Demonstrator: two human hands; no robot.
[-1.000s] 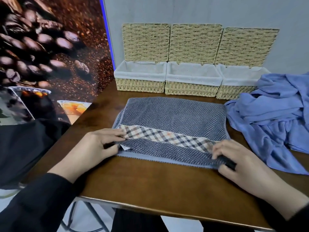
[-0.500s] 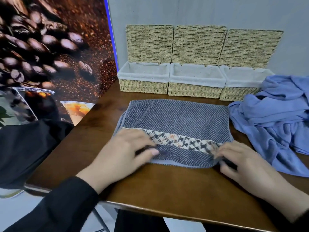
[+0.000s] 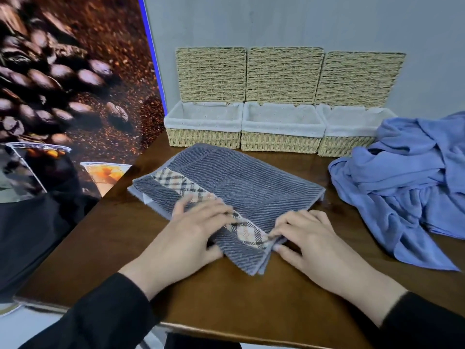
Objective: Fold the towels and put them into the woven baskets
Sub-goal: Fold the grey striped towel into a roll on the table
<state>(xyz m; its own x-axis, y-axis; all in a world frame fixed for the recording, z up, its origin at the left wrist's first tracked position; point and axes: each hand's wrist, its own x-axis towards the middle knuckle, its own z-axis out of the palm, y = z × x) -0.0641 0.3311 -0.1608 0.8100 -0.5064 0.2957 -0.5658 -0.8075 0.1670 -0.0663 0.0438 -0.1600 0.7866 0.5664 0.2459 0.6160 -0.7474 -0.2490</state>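
three baskets [image 3: 281, 141], two hands [image 3: 193, 238] – one towel [image 3: 241, 187]

A grey striped towel [image 3: 234, 187] with a checked band lies folded and skewed on the brown worktop [image 3: 214, 298], its near corner pointing toward the front edge. The left hand [image 3: 191, 235] grips the towel's near left side, fingers over the checked band and thumb tucked under the cloth. The right hand [image 3: 309, 238] pinches the layered edge just right of that corner. Three lined woven baskets [image 3: 280, 142] stand side by side along the back edge, lids upright against the wall. A crumpled blue towel [image 3: 407, 187] lies heaped at the right edge.
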